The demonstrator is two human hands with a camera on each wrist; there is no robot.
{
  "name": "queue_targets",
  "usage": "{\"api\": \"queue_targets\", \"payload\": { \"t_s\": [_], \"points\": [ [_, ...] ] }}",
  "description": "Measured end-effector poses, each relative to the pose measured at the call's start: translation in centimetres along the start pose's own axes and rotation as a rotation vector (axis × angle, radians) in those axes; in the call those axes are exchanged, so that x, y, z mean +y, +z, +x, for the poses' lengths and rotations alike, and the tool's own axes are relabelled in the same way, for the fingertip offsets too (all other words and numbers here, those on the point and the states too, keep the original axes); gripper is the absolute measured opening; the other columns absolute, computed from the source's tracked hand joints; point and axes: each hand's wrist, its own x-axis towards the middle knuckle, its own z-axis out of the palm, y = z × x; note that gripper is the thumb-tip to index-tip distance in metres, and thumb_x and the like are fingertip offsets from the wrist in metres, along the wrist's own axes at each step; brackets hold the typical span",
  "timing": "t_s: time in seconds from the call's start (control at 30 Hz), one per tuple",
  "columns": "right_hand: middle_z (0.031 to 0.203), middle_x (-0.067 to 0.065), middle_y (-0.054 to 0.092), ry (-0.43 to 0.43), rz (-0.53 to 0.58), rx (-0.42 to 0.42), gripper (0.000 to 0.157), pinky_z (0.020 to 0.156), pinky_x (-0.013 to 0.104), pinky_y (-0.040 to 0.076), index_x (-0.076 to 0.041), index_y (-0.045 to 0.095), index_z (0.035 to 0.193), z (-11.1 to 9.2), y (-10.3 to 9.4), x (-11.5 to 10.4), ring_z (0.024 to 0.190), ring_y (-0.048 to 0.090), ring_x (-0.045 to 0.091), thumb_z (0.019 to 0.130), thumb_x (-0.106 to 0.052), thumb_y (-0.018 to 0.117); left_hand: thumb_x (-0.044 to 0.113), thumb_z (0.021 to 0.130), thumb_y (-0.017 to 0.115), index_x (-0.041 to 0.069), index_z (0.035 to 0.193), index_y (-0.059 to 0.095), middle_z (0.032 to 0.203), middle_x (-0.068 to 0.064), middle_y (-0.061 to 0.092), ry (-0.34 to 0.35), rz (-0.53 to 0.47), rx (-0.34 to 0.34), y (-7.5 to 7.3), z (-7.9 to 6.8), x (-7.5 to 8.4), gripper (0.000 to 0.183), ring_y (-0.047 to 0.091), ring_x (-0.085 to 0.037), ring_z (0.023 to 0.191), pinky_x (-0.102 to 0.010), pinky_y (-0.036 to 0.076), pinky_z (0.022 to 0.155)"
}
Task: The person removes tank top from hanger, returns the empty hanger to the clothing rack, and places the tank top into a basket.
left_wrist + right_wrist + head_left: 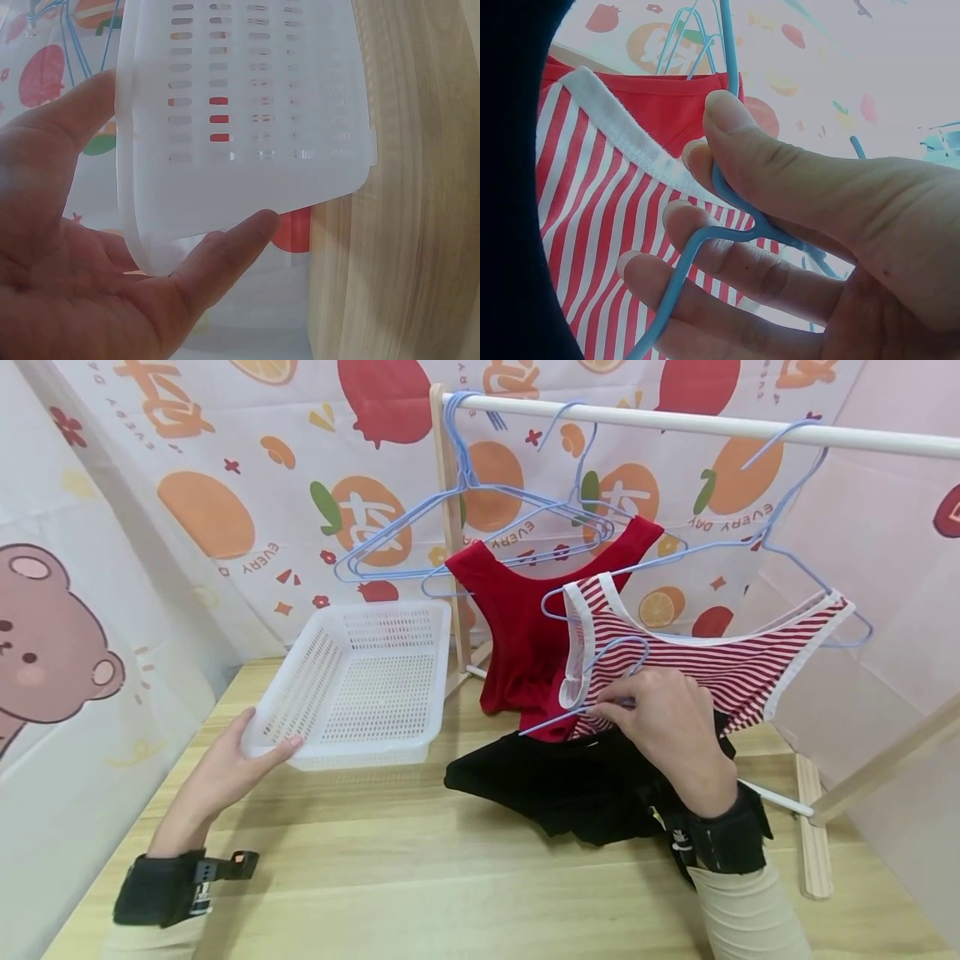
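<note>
My left hand [225,777] holds the near-left corner of a white plastic basket [375,749], thumb along its near side. In the left wrist view the fingers meet the rim and slotted wall [225,187]. My right hand [667,727] pinches a light blue hanger [551,723] just below its hook, between thumb and fingers. Beneath that hanger a black garment [555,789] spreads low over the table. Right behind the hand hangs a red-and-white striped tank top [735,668], which fills much of the right wrist view. A plain red top [517,618] hangs beyond it.
A white rail [675,422] on a wooden-legged rack crosses the back, with several bare blue hangers [405,522] at its left end. The rack's right foot [813,835] stands on the wooden table [390,877]. Printed cloth [225,435] covers the walls.
</note>
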Motion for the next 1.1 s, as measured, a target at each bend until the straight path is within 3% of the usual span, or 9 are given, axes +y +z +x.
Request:
{"api": "queue_targets", "payload": {
  "t_s": [0.23, 0.37, 0.47, 0.63, 0.73, 0.83, 0.97, 1.1],
  "points": [
    [0.069, 0.006, 0.072, 0.003, 0.005, -0.009, 0.024, 0.043, 0.028, 0.030, -0.018, 0.085, 0.096, 0.0, -0.2, 0.0, 0.058, 0.055, 0.021, 0.077, -0.032, 0.091, 0.052, 0.100, 0.061, -0.006, 0.161, -0.007, 0.155, -0.044, 0.027, 0.018, 0.002, 0.003, 0.1, 0.2, 0.1, 0.109, 0.037, -0.056, 0.137, -0.074, 0.032, 0.105],
    [0.066, 0.006, 0.070, -0.004, 0.001, -0.005, 0.024, 0.043, 0.028, 0.030, -0.018, 0.085, 0.095, 0.0, -0.3, -0.1, 0.058, 0.052, 0.021, 0.077, -0.032, 0.091, 0.050, 0.100, 0.062, -0.008, 0.160, -0.008, 0.156, -0.047, 0.017, 0.068, 0.069, 0.072, 0.0, 0.0, 0.6, 0.109, 0.033, -0.061, 0.134, -0.078, 0.029, 0.104],
    [0.066, 0.006, 0.070, -0.003, -0.001, 0.001, 0.024, 0.043, 0.028, 0.031, -0.018, 0.085, 0.095, 0.0, -0.4, 0.0, 0.059, 0.052, 0.021, 0.076, -0.032, 0.091, 0.045, 0.100, 0.063, -0.010, 0.160, -0.001, 0.158, -0.048, 0.011, 0.146, 0.135, 0.165, -0.1, -0.3, 2.0, 0.104, 0.028, -0.065, 0.135, -0.081, 0.026, 0.103],
    [0.070, 0.006, 0.072, 0.009, 0.000, -0.009, 0.024, 0.044, 0.028, 0.031, -0.018, 0.085, 0.095, -0.1, -0.4, -0.1, 0.061, 0.054, 0.021, 0.076, -0.033, 0.091, 0.031, 0.097, 0.073, -0.004, 0.160, 0.024, 0.151, -0.041, 0.032, 0.323, 0.173, 0.257, 0.5, -0.8, 6.4, 0.086, 0.036, -0.058, 0.129, -0.076, 0.035, 0.097],
    [0.068, 0.006, 0.071, 0.010, -0.003, -0.009, 0.024, 0.044, 0.028, 0.031, -0.019, 0.085, 0.094, -0.2, -0.5, -0.1, 0.061, 0.054, 0.021, 0.076, -0.034, 0.091, 0.033, 0.096, 0.075, 0.001, 0.161, 0.026, 0.150, -0.038, 0.036, 0.362, 0.196, 0.231, 1.3, -1.1, 9.3, 0.088, 0.044, -0.052, 0.121, -0.071, 0.041, 0.093],
    [0.068, 0.005, 0.070, 0.008, -0.004, -0.007, 0.023, 0.044, 0.028, 0.031, -0.019, 0.085, 0.094, -0.2, -0.5, -0.2, 0.060, 0.054, 0.021, 0.076, -0.033, 0.091, 0.037, 0.096, 0.074, 0.001, 0.161, 0.025, 0.153, -0.036, 0.036, 0.387, 0.199, 0.174, 2.4, -1.3, 11.8, 0.090, 0.046, -0.049, 0.124, -0.069, 0.046, 0.095],
    [0.068, 0.006, 0.070, 0.010, 0.000, -0.013, 0.026, 0.045, 0.028, 0.032, -0.018, 0.085, 0.096, -0.3, -0.4, -0.2, 0.061, 0.054, 0.021, 0.076, -0.033, 0.091, 0.038, 0.096, 0.074, 0.002, 0.160, 0.030, 0.154, -0.029, 0.041, 0.432, 0.166, 0.092, 4.1, -1.3, 14.2, 0.086, 0.046, -0.044, 0.133, -0.065, 0.051, 0.096],
    [0.065, 0.006, 0.067, 0.025, -0.004, -0.019, 0.028, 0.046, 0.028, 0.032, -0.019, 0.085, 0.099, -0.3, -0.3, -0.2, 0.061, 0.052, 0.021, 0.076, -0.034, 0.091, 0.037, 0.094, 0.076, 0.008, 0.159, 0.037, 0.152, -0.020, 0.046, 0.475, 0.147, 0.023, 5.6, -1.0, 16.3, 0.081, 0.050, -0.038, 0.131, -0.061, 0.053, 0.098]
  ]
}}
